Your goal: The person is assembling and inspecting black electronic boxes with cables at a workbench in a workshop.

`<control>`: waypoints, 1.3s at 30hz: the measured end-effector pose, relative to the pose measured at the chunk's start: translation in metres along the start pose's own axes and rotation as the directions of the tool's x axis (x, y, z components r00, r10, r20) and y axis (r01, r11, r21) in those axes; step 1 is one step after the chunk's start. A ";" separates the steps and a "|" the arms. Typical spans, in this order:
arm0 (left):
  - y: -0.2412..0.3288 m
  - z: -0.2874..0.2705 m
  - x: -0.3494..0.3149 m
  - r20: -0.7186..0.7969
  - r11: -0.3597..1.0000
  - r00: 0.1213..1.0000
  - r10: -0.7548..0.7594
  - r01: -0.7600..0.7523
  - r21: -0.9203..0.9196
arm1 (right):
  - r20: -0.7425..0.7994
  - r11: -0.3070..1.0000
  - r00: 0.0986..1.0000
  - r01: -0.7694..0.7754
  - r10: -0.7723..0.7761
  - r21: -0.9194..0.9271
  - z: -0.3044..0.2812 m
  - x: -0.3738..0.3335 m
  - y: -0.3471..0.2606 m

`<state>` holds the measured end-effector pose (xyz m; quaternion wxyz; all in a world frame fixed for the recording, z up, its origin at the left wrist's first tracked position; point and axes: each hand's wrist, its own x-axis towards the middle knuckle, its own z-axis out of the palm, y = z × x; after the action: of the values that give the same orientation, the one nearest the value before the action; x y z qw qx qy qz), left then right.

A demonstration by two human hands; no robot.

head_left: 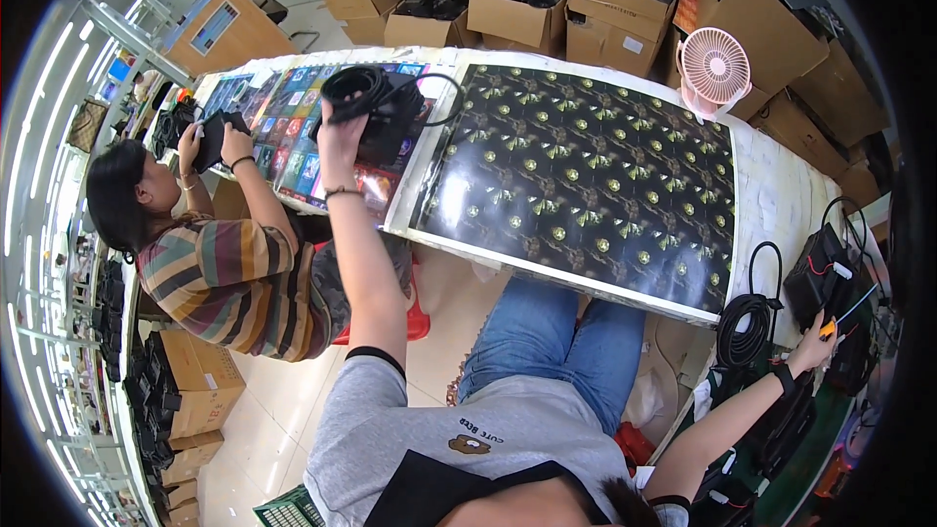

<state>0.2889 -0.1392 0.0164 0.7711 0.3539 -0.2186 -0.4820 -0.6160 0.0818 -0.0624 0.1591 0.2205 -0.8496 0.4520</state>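
While the right hand (810, 349) grasps an orange-handled tool (829, 330) beside the right end of the worktop (781, 171), a coiled cord (746, 334) sits by its near right corner | left hand (341, 141): fingers wrapped round looped cable (353, 90), black box (390, 137) alongside, above the left half | pink fan (715, 68): far edge

Room: bright, evenly lit, cool white
Light tubes (47, 78): burnt-out streaks curving along the left rim
Patterned sheet (586, 176): glossy, with a white glare patch at its left
Floor (268, 434): pale, softly shaded
Cable coil (353, 90): loops merging into near black
Desk (776, 161): edges bowed by fisheye distortion
Outer corners: black
Far left: cramped, small details unclear
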 end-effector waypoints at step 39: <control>-0.123 0.166 -0.248 0.987 0.198 0.139 -0.084 -0.968 0.153 | 0.835 0.439 0.434 -0.712 -0.340 0.548 0.026 -0.204 -0.266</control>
<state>-0.0051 -0.0072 0.0335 0.3332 0.2454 -0.9090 -0.0498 -0.3057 -0.0243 0.0139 -0.5044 0.3454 -0.4544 0.6480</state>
